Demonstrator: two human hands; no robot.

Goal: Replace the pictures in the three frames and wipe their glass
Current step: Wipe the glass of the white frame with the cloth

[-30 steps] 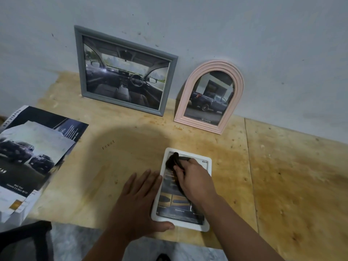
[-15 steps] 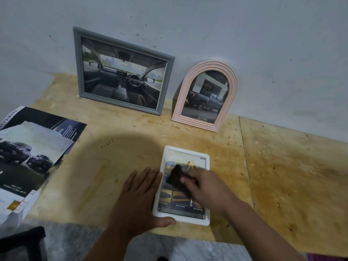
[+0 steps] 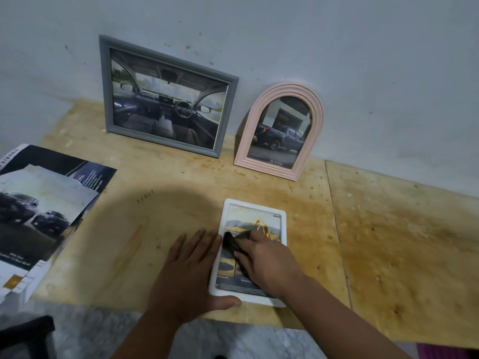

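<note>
In the head view, the white frame [image 3: 252,251] lies flat, glass up, on the bench [image 3: 388,242] at lower centre, its long axis running from the lower edge of the picture up toward the wall, tilted slightly right at the top. The right hand [image 3: 267,265] sits on its glass, fingers curled round a dark cloth [image 3: 233,242] that lies on the left-middle part of the pane, so the unwiped upper stretch lies directly beyond the fingertips, up the picture. The left hand [image 3: 189,270] rests spread flat just left of the frame, thumb against its lower left corner, steadying it. Being on the glass, the right hand is the one placed to stroke along that long axis. The grey frame [image 3: 166,99] and pink arched frame [image 3: 281,130] lean on the wall at upper centre, pictures facing out. Loose car prints [image 3: 39,216] lie at far left.
</note>
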